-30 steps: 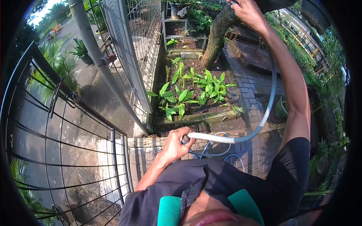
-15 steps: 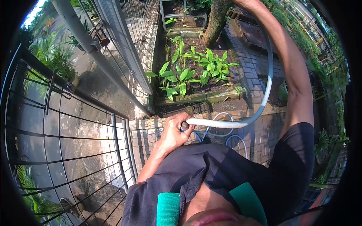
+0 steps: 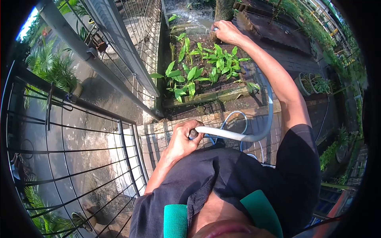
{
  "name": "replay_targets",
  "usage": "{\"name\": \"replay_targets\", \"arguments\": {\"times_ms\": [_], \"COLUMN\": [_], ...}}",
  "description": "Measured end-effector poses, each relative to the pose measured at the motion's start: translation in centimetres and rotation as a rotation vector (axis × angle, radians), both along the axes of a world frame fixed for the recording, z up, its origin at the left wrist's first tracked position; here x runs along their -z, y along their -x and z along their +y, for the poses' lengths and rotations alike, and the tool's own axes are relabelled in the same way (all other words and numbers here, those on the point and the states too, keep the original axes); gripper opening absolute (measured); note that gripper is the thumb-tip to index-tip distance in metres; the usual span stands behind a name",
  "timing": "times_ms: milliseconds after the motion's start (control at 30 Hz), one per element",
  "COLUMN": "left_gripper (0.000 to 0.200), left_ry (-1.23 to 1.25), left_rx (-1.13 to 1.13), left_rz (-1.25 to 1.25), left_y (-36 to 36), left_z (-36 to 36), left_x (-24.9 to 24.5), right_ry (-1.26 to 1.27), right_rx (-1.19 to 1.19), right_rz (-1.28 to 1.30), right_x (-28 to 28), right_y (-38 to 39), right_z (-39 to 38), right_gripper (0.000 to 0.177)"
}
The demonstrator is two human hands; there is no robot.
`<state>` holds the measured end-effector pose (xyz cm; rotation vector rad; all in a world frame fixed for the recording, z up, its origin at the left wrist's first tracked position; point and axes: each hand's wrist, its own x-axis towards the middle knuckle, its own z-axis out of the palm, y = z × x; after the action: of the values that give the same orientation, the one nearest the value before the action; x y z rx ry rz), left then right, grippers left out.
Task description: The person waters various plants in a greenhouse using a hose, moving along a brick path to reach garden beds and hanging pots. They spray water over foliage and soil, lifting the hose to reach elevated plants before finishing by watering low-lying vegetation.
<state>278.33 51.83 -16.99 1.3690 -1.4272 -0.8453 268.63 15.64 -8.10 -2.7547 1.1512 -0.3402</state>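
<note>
My left hand [image 3: 181,139], in front of my body, is closed round a pale grey garden hose [image 3: 222,133]. A dark, round, brownish end [image 3: 193,134] pokes out of the same fist; its kind is unclear. From there the hose bends right and runs up behind my right forearm. My right hand [image 3: 228,31] is stretched forward beside the tree trunk [image 3: 224,11], its fingers wrapped round the hose's front end. Water [image 3: 194,18] sprays from it toward the back left of the planting bed. Leafy green plants [image 3: 218,61] grow in the bed below that hand.
A wire-mesh gate [image 3: 79,146] and grey metal posts [image 3: 91,59] stand on the left. Low curbing [image 3: 214,97] edges the bed. Thinner blue-white hose loops [image 3: 244,119] lie on the paving by my body. Potted plants [image 3: 317,84] stand at the right.
My right hand has come down into view from beyond the top edge, and spraying water now shows. The hose's bend has shifted left and down. My left hand keeps its grip.
</note>
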Motion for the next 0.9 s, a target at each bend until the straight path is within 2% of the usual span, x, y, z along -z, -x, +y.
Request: {"name": "replay_targets", "arguments": {"times_ms": [67,133,167,267,367,433,500,567,600,700,733,767,800,900], "left_gripper": [0.016,0.016,0.016,0.016,0.016,0.015,0.014,0.013,0.013,0.010,0.009,0.009,0.009,0.010], "left_ry": [-0.012,0.011,0.017,0.056,0.005,-0.026,-0.001,0.019,0.017,0.027,0.024,0.037,0.054,0.116], "left_rx": [-0.015,-0.010,-0.007,0.015,0.074,0.102,0.116,0.116,0.111,0.102,0.112,0.130,0.146,0.192], "left_rz": [0.008,-0.019,-0.028,-0.034,0.003,0.026,-0.004,-0.032,-0.022,0.000,0.006,0.019,0.019,0.046], "left_y": [-0.1,-0.3,-0.3,0.0,0.2,0.7,1.0,1.0,1.1,1.4,1.3,1.2,1.3,1.9], "left_z": [0.1,-0.1,-0.2,-0.6,-0.7,-1.4,-1.8,-2.4,-2.7,-3.3,-3.5,-3.7,-3.9,-4.7], "left_x": [0.0,0.4,0.3,0.3,-0.1,0.0,-0.2,-0.1,-0.4,-1.1,-1.4,-1.4,-2.1,-4.4], "right_ry": [-0.029,0.049,0.011,0.137,0.099,0.046,0.034,0.165,0.174,0.423,0.498,0.431,0.469,0.786], "right_rx": [0.094,0.095,0.099,-0.005,0.013,-0.026,-0.003,0.045,0.196,0.488,0.558,0.651,0.807,0.951], "right_rz": [-0.121,-0.128,-0.137,-0.141,-0.071,-0.115,-0.029,-0.098,-0.105,0.045,0.003,-0.054,-0.005,0.019], "right_x": [0.8,-0.1,-0.7,-1.6,-4.4,-4.4,-6.3,-7.1,-9.2,-14.6,-16.7,-19.8,-23.0,-32.4], "right_y": [1.1,2.2,2.7,4.0,4.5,5.5,7.1,9.8,11.2,17.4,19.9,22.0,23.6,29.8], "right_z": [-0.6,-1.1,-1.4,-1.2,2.1,2.5,4.2,2.7,3.4,1.6,1.5,2.3,3.2,4.3], "right_gripper": [0.033,0.031,0.031,0.029,0.025,0.024,0.025,0.030,0.026,0.018,0.020,0.024,0.025,0.030]}}
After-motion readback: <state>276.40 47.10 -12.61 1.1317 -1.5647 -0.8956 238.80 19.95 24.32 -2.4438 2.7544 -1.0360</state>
